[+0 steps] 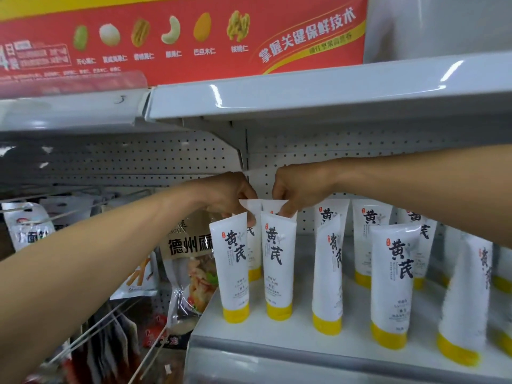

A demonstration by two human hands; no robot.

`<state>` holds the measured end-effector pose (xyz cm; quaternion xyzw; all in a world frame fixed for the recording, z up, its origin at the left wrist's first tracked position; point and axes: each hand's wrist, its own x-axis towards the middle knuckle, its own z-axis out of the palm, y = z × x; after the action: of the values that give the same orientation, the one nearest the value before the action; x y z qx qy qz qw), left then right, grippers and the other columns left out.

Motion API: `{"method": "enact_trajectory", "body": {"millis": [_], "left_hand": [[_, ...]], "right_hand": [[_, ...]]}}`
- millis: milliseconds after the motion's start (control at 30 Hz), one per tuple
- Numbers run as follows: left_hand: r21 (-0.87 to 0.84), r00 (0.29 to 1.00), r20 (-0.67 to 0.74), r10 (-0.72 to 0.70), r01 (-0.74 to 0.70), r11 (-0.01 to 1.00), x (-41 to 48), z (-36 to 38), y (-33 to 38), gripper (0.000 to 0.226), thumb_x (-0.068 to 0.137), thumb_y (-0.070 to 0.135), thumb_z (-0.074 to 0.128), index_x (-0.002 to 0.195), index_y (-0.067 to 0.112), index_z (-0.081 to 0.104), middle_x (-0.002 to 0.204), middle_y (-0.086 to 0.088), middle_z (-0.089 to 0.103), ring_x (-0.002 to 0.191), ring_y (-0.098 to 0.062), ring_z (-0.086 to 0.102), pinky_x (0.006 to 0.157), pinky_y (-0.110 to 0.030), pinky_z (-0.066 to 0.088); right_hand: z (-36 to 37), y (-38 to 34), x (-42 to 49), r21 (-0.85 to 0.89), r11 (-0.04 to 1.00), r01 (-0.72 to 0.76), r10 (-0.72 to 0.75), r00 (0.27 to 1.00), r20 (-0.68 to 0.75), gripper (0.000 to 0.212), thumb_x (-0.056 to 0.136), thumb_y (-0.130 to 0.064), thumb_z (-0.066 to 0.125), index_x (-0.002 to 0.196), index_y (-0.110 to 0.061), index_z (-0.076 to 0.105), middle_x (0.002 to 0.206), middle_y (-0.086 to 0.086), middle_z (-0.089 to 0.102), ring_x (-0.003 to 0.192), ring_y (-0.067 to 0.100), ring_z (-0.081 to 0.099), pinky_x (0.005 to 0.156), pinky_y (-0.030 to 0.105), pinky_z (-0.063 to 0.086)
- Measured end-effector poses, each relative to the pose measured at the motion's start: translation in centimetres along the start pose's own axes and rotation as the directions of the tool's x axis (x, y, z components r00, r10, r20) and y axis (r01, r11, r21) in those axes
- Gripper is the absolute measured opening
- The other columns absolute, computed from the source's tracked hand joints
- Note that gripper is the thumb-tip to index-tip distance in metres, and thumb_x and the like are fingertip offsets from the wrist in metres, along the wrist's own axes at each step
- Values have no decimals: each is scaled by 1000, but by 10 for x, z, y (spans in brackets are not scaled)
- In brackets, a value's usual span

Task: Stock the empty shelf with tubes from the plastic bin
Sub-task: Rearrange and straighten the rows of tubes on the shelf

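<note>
My left hand (227, 194) pinches the flat crimped top of a back-row tube (254, 256). My right hand (295, 187) pinches the top of its neighbour (270, 207) just to the right, and the two tops meet or nearly meet. I judge I'm holding them by the crimp because it is the only part that clears the front tubes (234, 264), which stand close before them. From the crimp I can square each one upright and turn its label forward.

The tubes stand on their yellow caps in rows on the white shelf (277, 336). The rows run off to the right, where the nearest tubes blur and are cut off by the edge. I cannot tell how many rows stand behind those.

My fingertips are partly hidden by the crimps and the front tubes, so how firm the pinch is, I can only guess. The plastic bin is nowhere in view. Left of the shelf hang snack bags (191, 261), partly behind my forearm.
</note>
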<state>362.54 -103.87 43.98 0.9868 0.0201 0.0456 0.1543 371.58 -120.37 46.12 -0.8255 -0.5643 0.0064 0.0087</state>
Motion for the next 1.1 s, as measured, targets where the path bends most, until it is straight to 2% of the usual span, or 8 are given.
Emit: {"method": "enact_trajectory", "body": {"millis": [100,200,333,567,667,767,933,1100], "left_hand": [[9,999,-24,-25,25,1000,3,1,-1,22,70,24,84,89,25,71,92,11,71,91,-14,69,86,-37,58],[53,999,-18,-26,27,998,6,1,-2,29,70,28,83,97,22,73,97,10,72,93,-13,68,89,-38,56],[24,1000,-8,-25,25,999,7,1,-3,27,72,24,82,98,20,74,98,10,72,92,-12,69,87,-38,58],[17,1000,-12,-9,10,1000,11,0,-7,25,74,23,81,96,23,70,98,10,70,91,-11,68,86,-37,58],[13,1000,-1,-11,11,1000,11,0,-9,24,74,23,81,96,24,69,98,9,71,91,-13,69,86,-38,58],[-8,1000,0,-19,19,1000,11,0,-9,27,74,23,81,98,22,71,102,7,72,92,-14,69,86,-39,58],[-2,999,6,-32,32,999,10,-1,-8,32,73,25,82,103,19,72,101,7,72,92,-15,70,85,-40,58],[2,999,33,-33,33,999,10,-4,-7,33,74,24,81,104,15,73,99,5,74,91,-16,71,86,-41,58]], "right_hand": [[3,0,1,-62,997,-36,34,999,-37,11,82,-30,73,76,-22,69,79,-4,70,77,15,65,68,28,52],[4,3,2,-108,991,-82,77,996,-53,25,83,-31,72,94,-8,72,88,4,73,79,18,65,72,34,53],[4,5,3,-103,991,-90,86,995,-43,34,84,-31,70,100,-2,70,93,9,72,75,17,61,68,32,49],[3,3,3,-99,990,-103,101,995,-20,38,86,-30,69,106,2,68,103,16,70,74,16,55,68,30,44],[3,3,2,-95,990,-104,103,994,-23,41,86,-31,69,109,3,66,107,17,69,76,19,58,71,31,47],[4,4,1,-91,990,-104,102,994,-28,40,85,-32,68,108,0,67,107,15,70,93,30,66,83,41,54],[7,6,-2,-84,993,-87,84,996,-39,24,86,-32,67,96,-9,70,93,5,71,85,22,65,77,35,54],[7,5,-2,-79,992,-96,93,995,-40,31,87,-33,66,107,-9,70,103,5,71,92,20,67,85,38,56]]}}
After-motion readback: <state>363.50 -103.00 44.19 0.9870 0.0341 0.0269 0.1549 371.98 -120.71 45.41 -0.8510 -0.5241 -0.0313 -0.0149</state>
